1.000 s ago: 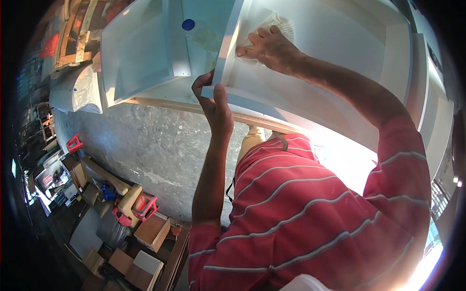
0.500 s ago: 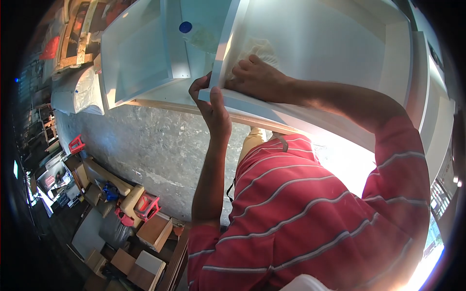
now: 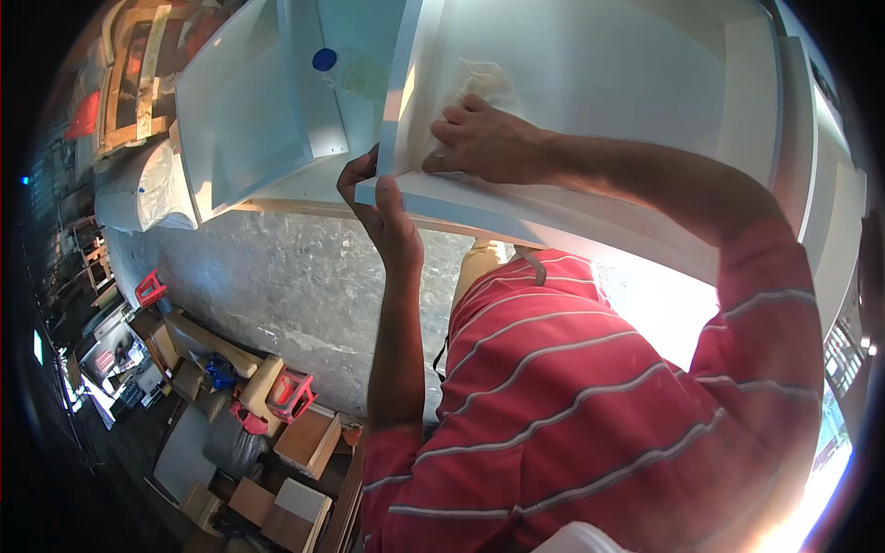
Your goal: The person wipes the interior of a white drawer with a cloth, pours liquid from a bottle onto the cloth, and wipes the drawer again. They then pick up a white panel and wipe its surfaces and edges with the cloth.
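A white open box, like a drawer (image 3: 590, 64), lies before me with its hollow side up. My left hand (image 3: 392, 221) is wrapped around its near left corner, thumb on the near side and fingers around the far side. Inside the box, my right hand (image 3: 489, 143) is closed and pressed down near that same corner. From beneath its knuckles spreads a thin, pale, crumpled cloth (image 3: 489, 81). The fingertips of my right hand are hidden.
Left of the box stand a clear bottle with a blue cap (image 3: 324, 60) and another white panelled piece (image 3: 244, 101). Wooden frames (image 3: 138, 83) are at the far left. Red stools (image 3: 290, 394) and loose boards (image 3: 290, 511) are on the floor below.
My right hand has slid a little away from the box's left corner, and its fingers show more. My left hand keeps its hold on the corner. The whole view has shifted slightly.
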### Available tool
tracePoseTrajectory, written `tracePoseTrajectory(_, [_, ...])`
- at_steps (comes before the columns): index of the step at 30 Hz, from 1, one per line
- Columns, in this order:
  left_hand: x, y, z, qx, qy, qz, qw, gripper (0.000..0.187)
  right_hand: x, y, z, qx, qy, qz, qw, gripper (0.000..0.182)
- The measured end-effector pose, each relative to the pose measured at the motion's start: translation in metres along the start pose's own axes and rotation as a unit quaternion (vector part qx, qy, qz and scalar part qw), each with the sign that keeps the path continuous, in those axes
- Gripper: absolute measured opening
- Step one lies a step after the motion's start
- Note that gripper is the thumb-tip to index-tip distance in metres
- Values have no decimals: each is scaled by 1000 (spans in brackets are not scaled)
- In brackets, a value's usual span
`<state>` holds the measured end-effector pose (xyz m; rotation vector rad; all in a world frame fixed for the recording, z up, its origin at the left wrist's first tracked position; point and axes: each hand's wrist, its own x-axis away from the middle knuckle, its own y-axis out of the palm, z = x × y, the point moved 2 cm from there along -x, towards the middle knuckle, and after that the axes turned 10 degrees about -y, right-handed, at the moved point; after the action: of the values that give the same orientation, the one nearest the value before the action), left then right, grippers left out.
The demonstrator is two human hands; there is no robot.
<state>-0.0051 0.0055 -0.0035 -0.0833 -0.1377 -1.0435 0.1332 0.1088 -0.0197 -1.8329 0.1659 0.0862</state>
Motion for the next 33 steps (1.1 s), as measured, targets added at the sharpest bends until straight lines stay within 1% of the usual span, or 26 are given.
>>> tracePoseTrajectory(1, [0,0,0,-1,-2,0,1000,39,9,-3,0,-2,1,0,1000,34])
tracePoseTrajectory(3, [0,3,-1,6,12,9,1000,41,36,-8,-2,-6,-20,-50,999,32])
tracePoseTrajectory(4, [1,4,-1,6,10,10,1000,41,49,-13,-1,-8,-21,-51,998,32])
tracePoseTrajectory(6, [1,4,-1,12,6,25,1000,43,66,-20,1,18,-64,-61,996,30])
tracePoseTrajectory(7, [1,3,-1,11,5,24,1000,43,61,-19,2,15,-63,-61,996,30])
tracePoseTrajectory(9, [0,3,-2,1,18,18,1000,44,43,-16,8,-4,-84,-18,996,30])
tracePoseTrajectory(10, [-1,4,-2,0,18,18,1000,44,28,-13,10,-4,-84,-17,996,30])
tracePoseTrajectory(12, [1,3,-1,-1,8,18,1000,44,0,-7,10,37,-84,-13,996,30])
tracePoseTrajectory(16, [1,2,-1,-8,3,19,1000,44,0,-9,12,65,-104,-13,992,30])
tracePoseTrajectory(18, [0,3,-2,-19,14,18,1000,44,17,-16,13,70,-122,-95,985,33])
tracePoseTrajectory(19, [0,3,-2,-19,14,20,1000,44,16,-17,14,70,-124,-96,985,33])
tracePoseTrajectory(21, [1,4,0,-8,15,19,1000,44,13,-17,13,108,-134,-146,974,37])
tracePoseTrajectory(22, [1,4,0,-8,16,20,1000,44,7,-17,12,109,-134,-146,974,37])
tracePoseTrajectory(24, [0,3,0,-16,13,13,1000,45,-11,-15,11,228,-148,-102,957,35])
tracePoseTrajectory(28, [1,3,0,4,4,2,1000,43,-9,-14,10,202,-130,-127,962,31])
tracePoseTrajectory(30, [1,3,1,1,18,-8,1000,42,18,-10,14,137,-172,-103,970,31])
tracePoseTrajectory(31, [0,4,2,2,21,-5,1000,42,21,-12,15,139,-175,-103,969,31])
tracePoseTrajectory(33, [2,6,3,-16,22,17,999,43,26,-13,14,76,-157,-94,980,30])
